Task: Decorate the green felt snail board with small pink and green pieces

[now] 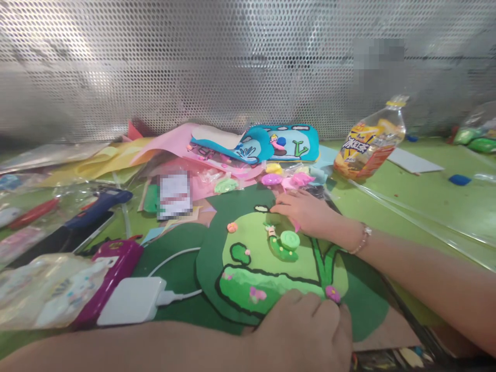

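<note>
- Clay picture [248,235], a light green scene outlined in black on a dark green backing, lies flat on the worktop [426,199] right in front of the person, between both hands.
- Left hand [306,330] rests on the near edge of the picture, its fingers curled under into a loose fist; whether anything is inside it cannot be told.
- Right hand [306,212], a bracelet [363,238] at its wrist, reaches in from the right with its fingers stretched out and close together, the tips pressing on the far edge of the light green patch. It grips nothing, though a sliver of pink shows under the palm.
- A green snail [289,244] sits on the picture just below the right hand. A small orange blob [232,227] lies at the left edge, and a pink flower [332,293] touches the left knuckles.
- Pink and yellow clay lumps [289,180] lie just beyond the right fingertips, with a blue picture [287,142] propped behind them.
- A drink bottle [370,142] leans well off to the right.
- To the left, a white charger [132,301] lies beside a magenta case [116,258], its cable [174,256] curving toward the backing.
- A perforated metal wall [232,67] closes off the back of the worktop.
</note>
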`<state>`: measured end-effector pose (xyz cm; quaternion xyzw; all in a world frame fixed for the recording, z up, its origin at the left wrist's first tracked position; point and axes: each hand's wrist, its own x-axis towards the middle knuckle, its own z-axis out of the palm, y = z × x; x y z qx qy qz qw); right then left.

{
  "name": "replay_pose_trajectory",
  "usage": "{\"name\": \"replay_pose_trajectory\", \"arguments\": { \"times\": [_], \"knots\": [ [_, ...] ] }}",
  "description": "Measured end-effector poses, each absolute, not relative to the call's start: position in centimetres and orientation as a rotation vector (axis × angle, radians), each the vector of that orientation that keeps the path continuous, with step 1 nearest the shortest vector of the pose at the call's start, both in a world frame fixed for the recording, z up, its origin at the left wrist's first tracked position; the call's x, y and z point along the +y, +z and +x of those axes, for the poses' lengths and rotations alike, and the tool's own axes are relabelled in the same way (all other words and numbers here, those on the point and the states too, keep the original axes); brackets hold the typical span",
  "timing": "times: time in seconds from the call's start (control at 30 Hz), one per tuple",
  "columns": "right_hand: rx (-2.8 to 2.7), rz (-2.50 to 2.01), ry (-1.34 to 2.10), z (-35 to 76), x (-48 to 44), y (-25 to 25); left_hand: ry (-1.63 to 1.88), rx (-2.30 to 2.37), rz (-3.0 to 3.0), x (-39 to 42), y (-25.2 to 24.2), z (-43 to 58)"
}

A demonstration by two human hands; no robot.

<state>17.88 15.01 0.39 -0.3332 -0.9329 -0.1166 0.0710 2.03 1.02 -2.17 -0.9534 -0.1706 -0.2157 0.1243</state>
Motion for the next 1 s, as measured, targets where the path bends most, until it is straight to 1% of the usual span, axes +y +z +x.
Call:
{"name": "replay_pose_trajectory", "arguments": {
  "times": [0.27,0.6,0.73,0.87,1.0],
  "knots": [
    [-2.777,-1.009,-0.292,18.1,15.1,0.1,-0.804,-0.546,-2.701,1.1,-2.2,2.1],
    [-2.724,-1.021,-0.268,18.3,14.9,-0.4,-0.574,-0.492,-2.81,1.1,-2.4,2.1],
    [-2.724,-0.994,-0.209,18.3,15.1,-0.8,-0.626,-0.491,-2.798,1.1,-2.3,2.1],
    [-2.743,-0.963,-0.204,18.3,15.3,-0.9,-0.586,-0.479,-2.825,1.1,-2.2,2.0],
    [-2.737,-0.976,-0.221,18.3,15.2,-0.6,-0.677,-0.466,-2.777,1.1,-2.2,2.0]
  ]
}}
